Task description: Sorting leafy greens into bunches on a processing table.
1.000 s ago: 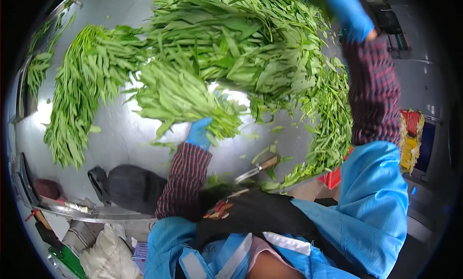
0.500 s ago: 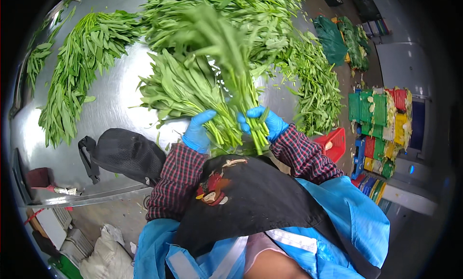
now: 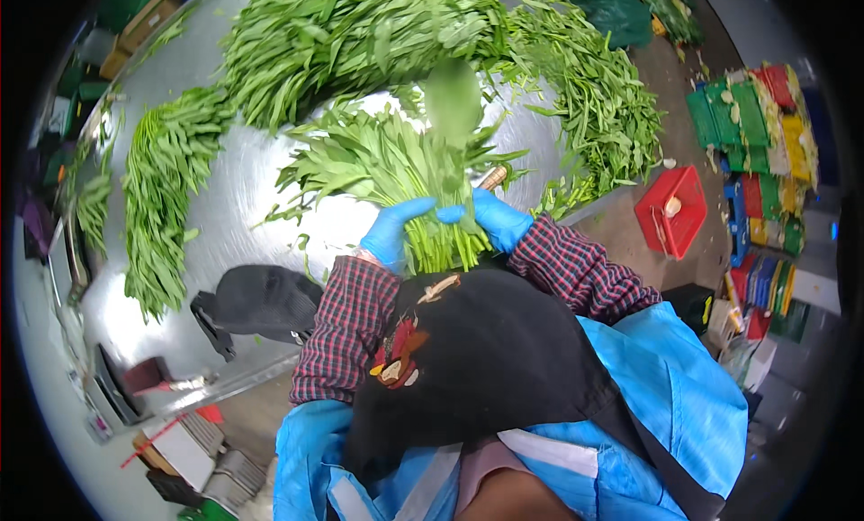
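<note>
Gathering these stems neatly seems to call for even pressure low on the stalks, where they are stiffest, and a light touch on the leaves. The left grip (image 3: pixel 389 233) pinches the leafy bunch (image 3: pixel 400 175) from its nine o'clock side, thumb laid across the stems; the right grip (image 3: pixel 495 220) pinches it from three o'clock. The thumbs nearly meet; whether they touch, I cannot tell. The bunch lies just in front of the apron (image 3: pixel 504 368), stem ends toward six o'clock, leaves fanning toward eleven, with one blurred spray at twelve. Squeezing harder could bruise the stalks; a loose hold could let the outer ones splay. Care seems wise around the wooden handle (image 3: pixel 490 177), just beyond the right grip at twelve o'clock on the metal tabletop (image 3: pixel 225 220). From the bunch, a large heap (image 3: pixel 360 44) lies toward eleven and a laid-out sheaf (image 3: pixel 171 188) toward nine. As for writing, the apron bears a coloured figure toward six o'clock, but no lettering is legible there; on the crates (image 3: pixel 756 152) near three o'clock, I can make out none.
</note>
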A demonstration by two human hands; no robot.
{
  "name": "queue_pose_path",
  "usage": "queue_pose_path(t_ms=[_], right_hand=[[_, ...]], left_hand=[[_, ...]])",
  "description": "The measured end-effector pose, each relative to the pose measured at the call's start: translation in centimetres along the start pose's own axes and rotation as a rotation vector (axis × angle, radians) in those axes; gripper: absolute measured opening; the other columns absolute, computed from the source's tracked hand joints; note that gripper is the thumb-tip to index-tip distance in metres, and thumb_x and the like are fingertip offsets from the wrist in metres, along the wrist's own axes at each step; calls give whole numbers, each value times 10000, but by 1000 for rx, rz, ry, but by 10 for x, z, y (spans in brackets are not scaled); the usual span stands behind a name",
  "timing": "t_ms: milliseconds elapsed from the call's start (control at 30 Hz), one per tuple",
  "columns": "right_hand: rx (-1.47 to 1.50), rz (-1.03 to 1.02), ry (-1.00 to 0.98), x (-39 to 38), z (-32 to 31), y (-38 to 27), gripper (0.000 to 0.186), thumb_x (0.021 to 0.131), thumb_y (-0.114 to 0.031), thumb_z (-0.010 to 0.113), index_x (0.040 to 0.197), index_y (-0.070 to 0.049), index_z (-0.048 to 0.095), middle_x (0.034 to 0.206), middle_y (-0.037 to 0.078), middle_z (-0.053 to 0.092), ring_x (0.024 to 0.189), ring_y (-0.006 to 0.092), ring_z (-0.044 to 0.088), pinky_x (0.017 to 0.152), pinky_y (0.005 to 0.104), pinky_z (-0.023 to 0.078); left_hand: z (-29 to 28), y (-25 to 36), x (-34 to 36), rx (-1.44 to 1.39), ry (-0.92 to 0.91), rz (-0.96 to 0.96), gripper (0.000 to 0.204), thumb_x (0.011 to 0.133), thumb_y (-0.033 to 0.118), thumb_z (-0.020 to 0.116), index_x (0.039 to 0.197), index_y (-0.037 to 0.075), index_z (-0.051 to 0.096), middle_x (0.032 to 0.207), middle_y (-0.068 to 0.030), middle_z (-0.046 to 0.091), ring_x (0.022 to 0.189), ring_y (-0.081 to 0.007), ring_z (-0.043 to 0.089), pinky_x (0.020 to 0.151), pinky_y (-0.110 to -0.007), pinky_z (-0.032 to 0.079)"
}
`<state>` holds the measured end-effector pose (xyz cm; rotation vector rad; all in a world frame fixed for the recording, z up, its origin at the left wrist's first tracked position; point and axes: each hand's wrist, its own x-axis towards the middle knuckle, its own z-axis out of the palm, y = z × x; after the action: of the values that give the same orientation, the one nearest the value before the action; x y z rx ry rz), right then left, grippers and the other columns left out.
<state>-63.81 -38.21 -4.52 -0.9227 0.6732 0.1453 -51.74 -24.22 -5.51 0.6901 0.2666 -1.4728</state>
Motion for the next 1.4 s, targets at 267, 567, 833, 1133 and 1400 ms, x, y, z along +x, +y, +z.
queue_pose_path(t_ms=[267, 567, 833, 1133, 1400], right_hand=[[336, 119, 31, -16, -13, 53, 446, 897, -182, 641, 1270, 24, 512, 1192, 124, 610, 1044, 203, 621, 889, 369, 530], [450, 375, -209, -13, -26, 46, 416, 967, -202, 528, 1310, 23, 461, 1202, 145, 607, 1069, 208, 619, 935, 357, 523], [358, 306, -272, -15, -11, 21, 545, 902, -184, 623, 1382, -35, 412, 1303, 171, 540, 1150, 255, 570, 1006, 400, 457], [109, 9, -389, 5, -4, 13, 754, 741, -100, 723, 1406, -17, 377, 1317, 189, 525, 1167, 289, 558, 1014, 423, 442], [274, 117, -622, 19, -20, -15, 741, 726, -44, 702, 1398, -8, 391, 1279, 204, 552, 1143, 316, 573, 991, 435, 461]], left_hand=[[-7, -25, -19, 178, 217, -119, 445, 858, 223, 633, 1245, 24, 540, 1152, -127, 631, 1002, -249, 631, 887, -395, 512], [-41, -46, -29, -148, 36, -77, 420, 875, 191, 643, 1231, -10, 547, 1173, -124, 615, 1108, -229, 576, 950, -396, 469], [-10, -36, -26, 155, -168, -80, 521, 891, 140, 617, 1353, 4, 418, 1254, -137, 562, 1113, -241, 580, 972, -389, 473], [-10, -37, -21, 199, -148, -65, 531, 912, 97, 572, 1397, 20, 369, 1320, -138, 513, 1191, -264, 526, 1036, -407, 421], [9, 26, -70, 1195, -138, -100, 795, 722, 177, 784, 1397, 55, 381, 1344, -119, 481, 1159, -238, 522, 937, -395, 435]])
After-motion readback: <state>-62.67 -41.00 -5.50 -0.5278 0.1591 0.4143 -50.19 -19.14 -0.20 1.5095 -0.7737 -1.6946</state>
